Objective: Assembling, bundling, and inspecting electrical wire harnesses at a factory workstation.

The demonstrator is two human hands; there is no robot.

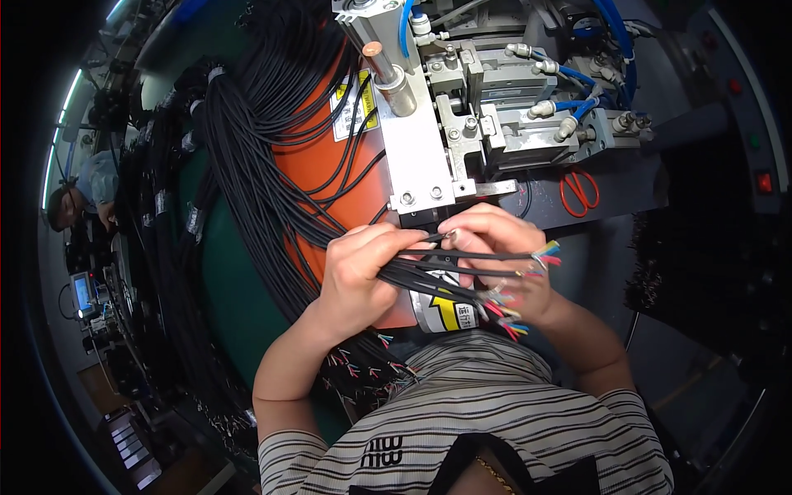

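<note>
Several black cables (421, 280) run through my left hand (363, 268), which is closed round them. Their stripped ends fan out to the right in thin coloured wires (513, 322). Between the thumb and finger of my left hand, one cable is pinched apart from the bunch. My right hand (499, 247) is closed at that cable's tip, its thumb and forefinger together; the exact tip is too small to make out. Both hands are just in front of the white metal plate (421, 165) of a machine, over its front edge.
A thick bundle of black cables (247, 140) lies across the orange surface (318, 169) on the left. Pneumatic cylinders (528, 136) with blue hoses (590, 107) stand at the back right. A red loop (579, 194) lies beside them. Another person (82, 198) is at the far left.
</note>
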